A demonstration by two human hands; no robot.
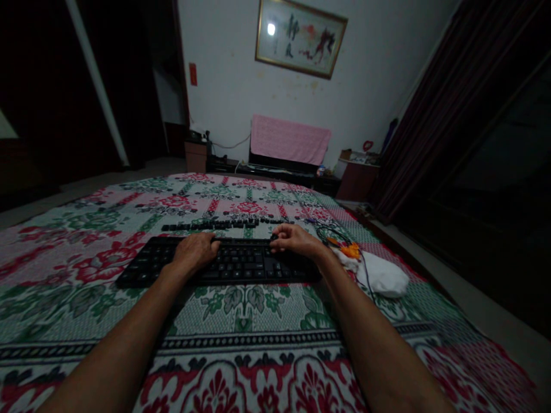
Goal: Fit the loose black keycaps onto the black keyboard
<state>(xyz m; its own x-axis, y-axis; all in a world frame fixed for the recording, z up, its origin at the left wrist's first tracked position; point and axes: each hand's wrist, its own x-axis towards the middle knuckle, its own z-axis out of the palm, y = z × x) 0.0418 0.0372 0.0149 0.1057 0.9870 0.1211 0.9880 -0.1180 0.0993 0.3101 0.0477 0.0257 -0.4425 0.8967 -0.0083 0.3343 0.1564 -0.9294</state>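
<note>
A black keyboard [243,267] lies flat on the patterned bedspread in front of me. My left hand [196,250] rests over its upper left part, fingers curled on the back edge and thumb to the right, holding it. Above the right part of the keyboard, my right hand [295,240] pinches a small black keycap [274,236] between thumb and fingers. Loose black keycaps [232,223] lie in a rough row just beyond the back edge. My right hand and forearm hide part of the number pad side.
Right of the keyboard are a white cloth bundle [383,274], an orange item [350,250] and a coiled dark cable [333,234]. The floral bedspread [241,318] spreads all around. Farther back, a pink towel [290,139] covers a screen below a framed picture [301,37].
</note>
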